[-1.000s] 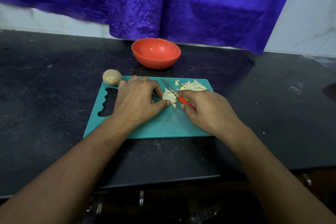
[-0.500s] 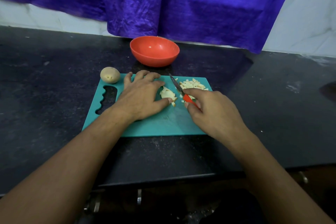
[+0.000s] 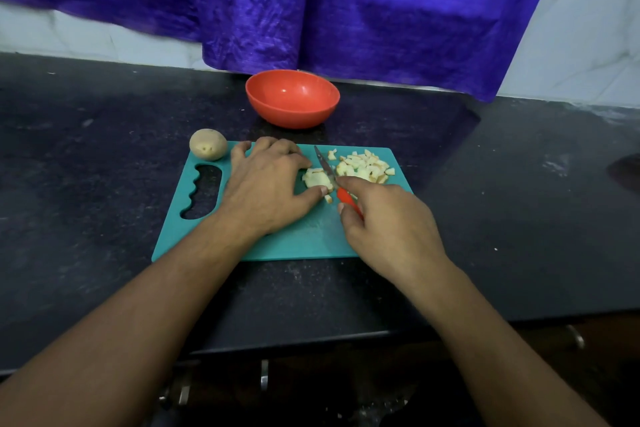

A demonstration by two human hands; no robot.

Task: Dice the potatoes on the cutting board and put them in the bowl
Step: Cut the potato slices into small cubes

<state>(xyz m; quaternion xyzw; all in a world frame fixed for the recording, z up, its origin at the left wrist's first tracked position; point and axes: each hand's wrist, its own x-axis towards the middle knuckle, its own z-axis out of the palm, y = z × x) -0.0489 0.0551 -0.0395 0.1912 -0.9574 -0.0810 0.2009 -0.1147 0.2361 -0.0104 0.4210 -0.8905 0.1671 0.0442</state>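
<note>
On cutting board | left grip holds potato piece | right grip clasps knife beside it

We see a crumpled purple cloth at twelve o'clock, draping the white marbled tile wall behind our black speckled stone counter.

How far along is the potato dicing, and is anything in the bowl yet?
Done: a pile of diced pieces sits on the far right of the cutting board. In hand: the left hand steadies a potato chunk while the right hand cuts it with the red-handled knife. Left: the whole potato by the board's far-left corner is uncut, and the orange bowl looks empty.
</note>
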